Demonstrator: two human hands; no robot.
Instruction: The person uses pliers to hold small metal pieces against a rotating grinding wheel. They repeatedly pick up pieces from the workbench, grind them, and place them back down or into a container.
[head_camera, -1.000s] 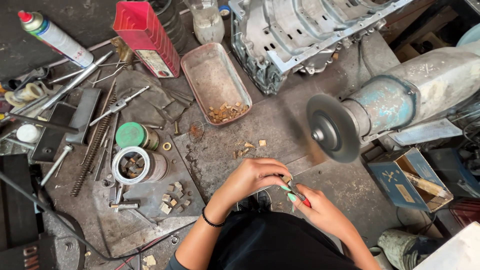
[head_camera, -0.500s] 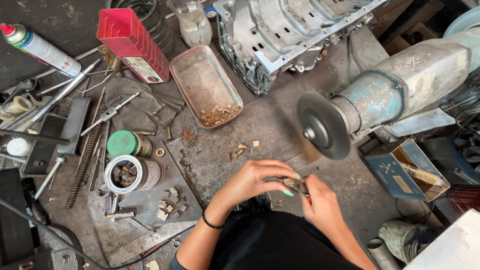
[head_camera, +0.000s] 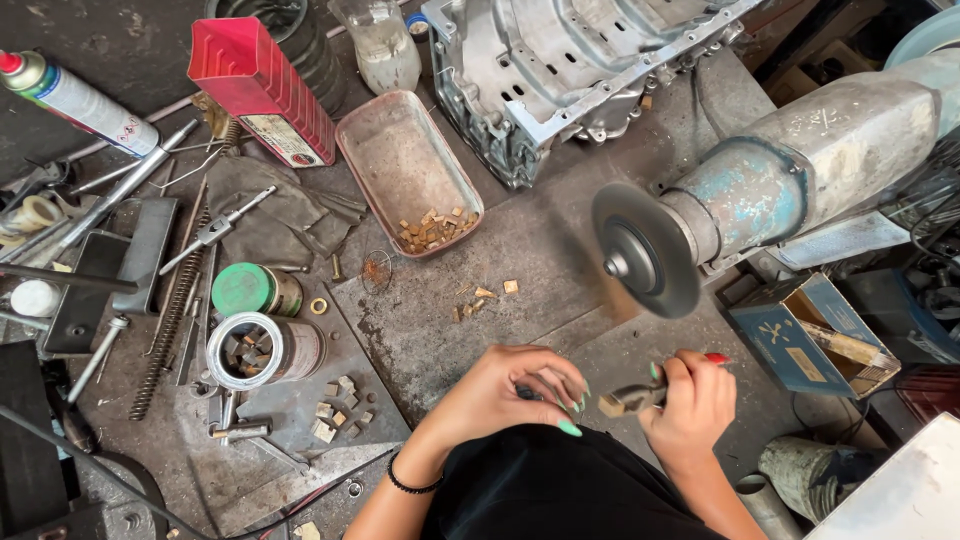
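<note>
Right hand (head_camera: 693, 405) grips pliers (head_camera: 640, 396) clamping a small block (head_camera: 611, 405); left hand (head_camera: 520, 390) steadies it, fingers best kept clear of the grinding wheel (head_camera: 645, 250).

- A grimy, scratched metal worktop (head_camera: 520, 250) fills the scene, dust-stained and dull.
- Even daylight, soft shadows.
- Dark floor (head_camera: 80, 20) beyond its far edge.

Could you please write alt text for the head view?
Two hands meet over a cluttered metal bench: the right hand grips pliers holding a small block, the left hand touching it, below a grinder disc.
</note>
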